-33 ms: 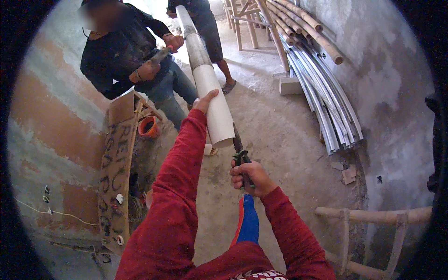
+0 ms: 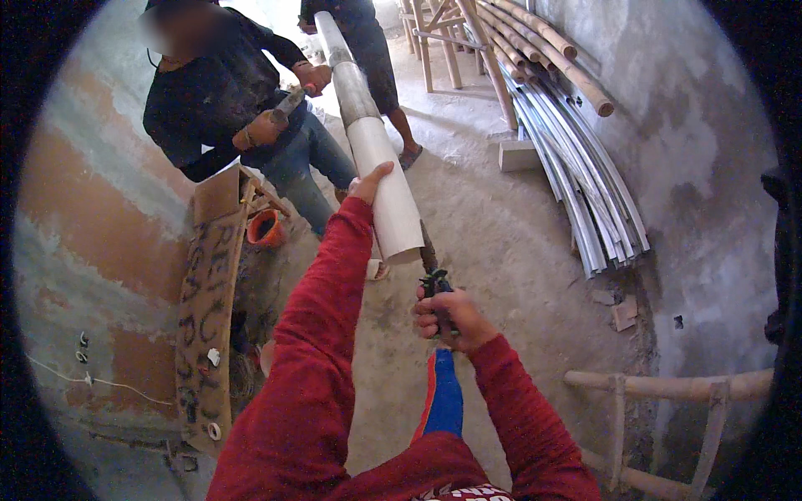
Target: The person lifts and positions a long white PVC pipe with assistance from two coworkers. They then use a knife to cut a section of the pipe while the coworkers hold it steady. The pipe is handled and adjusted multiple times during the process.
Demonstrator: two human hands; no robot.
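My left hand (image 2: 369,182) grips a long white pipe (image 2: 393,221) from its left side, thumb over the top. The pipe slopes away from me, its near end open and a grey, dirty stretch (image 2: 355,96) in its middle. My right hand (image 2: 453,317) is closed round the black-and-green handle of a tool with a narrow dark blade (image 2: 427,249). The blade points away from me, close beside the pipe's near end; whether they touch I cannot tell. At the left a co-worker (image 2: 221,92) in dark clothes holds a grey tool (image 2: 291,103) with a red-orange end in two hands.
Another person (image 2: 368,50) stands by the pipe's far end. Metal profiles (image 2: 576,175) and bamboo poles (image 2: 543,33) lie along the right wall. A bamboo ladder (image 2: 668,386) is at lower right. At left are a lettered board (image 2: 205,317) and an orange bucket (image 2: 265,230).
The pipe's near end and my left hand have shifted slightly right. My right hand and its tool have moved very little. The co-worker's grey tool has tilted a little.
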